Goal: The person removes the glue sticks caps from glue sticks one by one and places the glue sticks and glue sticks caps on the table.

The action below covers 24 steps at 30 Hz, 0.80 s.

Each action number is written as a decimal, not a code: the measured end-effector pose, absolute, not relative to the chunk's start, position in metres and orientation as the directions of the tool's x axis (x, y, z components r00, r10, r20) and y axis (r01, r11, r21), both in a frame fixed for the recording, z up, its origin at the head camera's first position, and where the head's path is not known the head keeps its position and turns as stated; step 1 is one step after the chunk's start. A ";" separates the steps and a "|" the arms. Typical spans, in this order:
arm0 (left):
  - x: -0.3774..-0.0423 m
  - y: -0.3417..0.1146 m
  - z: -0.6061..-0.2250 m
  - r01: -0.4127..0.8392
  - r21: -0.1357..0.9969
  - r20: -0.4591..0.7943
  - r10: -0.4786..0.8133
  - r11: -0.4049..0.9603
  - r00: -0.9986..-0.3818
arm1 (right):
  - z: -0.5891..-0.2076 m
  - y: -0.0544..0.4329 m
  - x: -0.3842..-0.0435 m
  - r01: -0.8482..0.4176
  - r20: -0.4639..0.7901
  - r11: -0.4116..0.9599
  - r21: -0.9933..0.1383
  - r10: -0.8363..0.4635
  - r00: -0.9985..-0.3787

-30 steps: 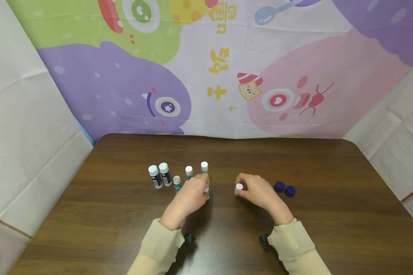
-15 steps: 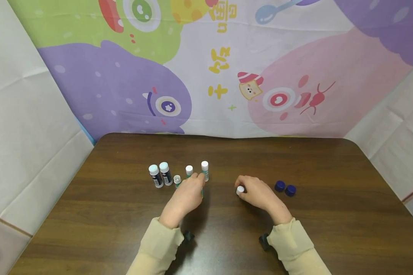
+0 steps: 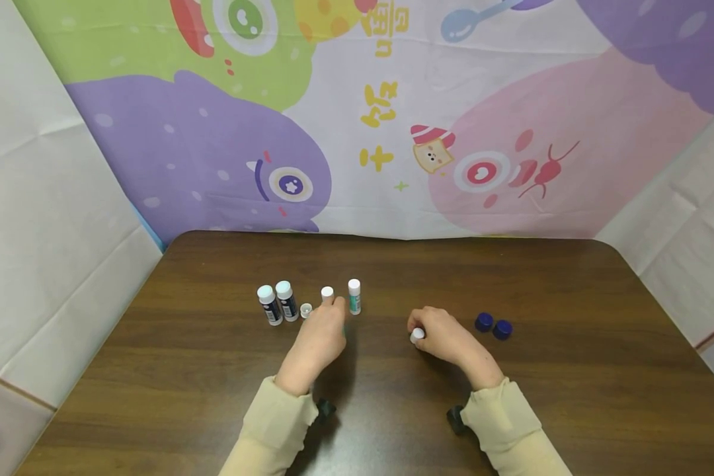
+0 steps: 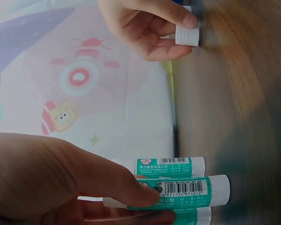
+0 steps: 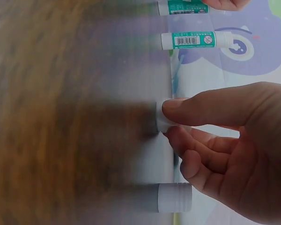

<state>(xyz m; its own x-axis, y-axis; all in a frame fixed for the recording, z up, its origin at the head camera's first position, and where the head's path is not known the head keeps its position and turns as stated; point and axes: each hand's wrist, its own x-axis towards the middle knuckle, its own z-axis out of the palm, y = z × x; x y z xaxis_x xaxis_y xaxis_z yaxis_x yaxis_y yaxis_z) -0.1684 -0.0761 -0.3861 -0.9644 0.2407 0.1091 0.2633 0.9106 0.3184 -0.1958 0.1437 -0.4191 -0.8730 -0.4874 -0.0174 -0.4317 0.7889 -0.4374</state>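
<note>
My left hand (image 3: 318, 334) pinches a green-and-white glue stick (image 4: 185, 193) between thumb and fingers, upright with its white base close to the table. Beside it stand another glue stick (image 3: 354, 297), one partly behind my fingers (image 3: 327, 295), and one with an open white top (image 3: 306, 309). To the right, my right hand (image 3: 446, 334) pinches a small white cap (image 5: 163, 116) at the table surface with thumb and fingertips. A second white cap (image 5: 175, 198) stands near those fingers in the right wrist view; my hand hides it in the head view.
Two navy-labelled tubes (image 3: 269, 305) with pale tops stand at the left of the glue sticks. Two dark blue caps (image 3: 492, 326) sit right of my right hand. The brown wooden table (image 3: 571, 396) ends at a printed cloth (image 3: 387, 198) behind.
My left hand has shifted left with the glue stick, uncovering the rightmost standing one. My right hand has moved slightly toward me, and the white cap sits lower in its fingers.
</note>
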 end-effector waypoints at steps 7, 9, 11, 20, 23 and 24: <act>-0.169 -0.075 -0.388 0.276 0.304 0.119 0.251 0.912 -0.961 | -0.419 0.145 -0.196 -0.438 -0.015 0.792 -0.426 -0.491 -0.871; -0.170 -0.075 -0.388 0.286 0.300 0.134 0.256 0.910 -0.957 | -0.418 0.145 -0.196 -0.439 -0.012 0.792 -0.423 -0.490 -0.872; -0.170 -0.075 -0.388 0.294 0.296 0.148 0.260 0.909 -0.954 | -0.418 0.145 -0.196 -0.437 -0.006 0.794 -0.422 -0.485 -0.875; -0.171 -0.078 -0.384 0.291 0.315 0.197 0.238 0.903 -0.951 | -0.412 0.142 -0.194 -0.367 -0.006 0.836 -0.408 -0.405 -0.914; -0.168 -0.079 -0.380 0.289 0.315 0.223 0.226 0.904 -0.948 | -0.408 0.138 -0.194 -0.344 -0.010 0.850 -0.398 -0.379 -0.925; -0.168 -0.080 -0.378 0.290 0.317 0.232 0.223 0.903 -0.947 | -0.406 0.136 -0.194 -0.337 -0.013 0.857 -0.389 -0.371 -0.928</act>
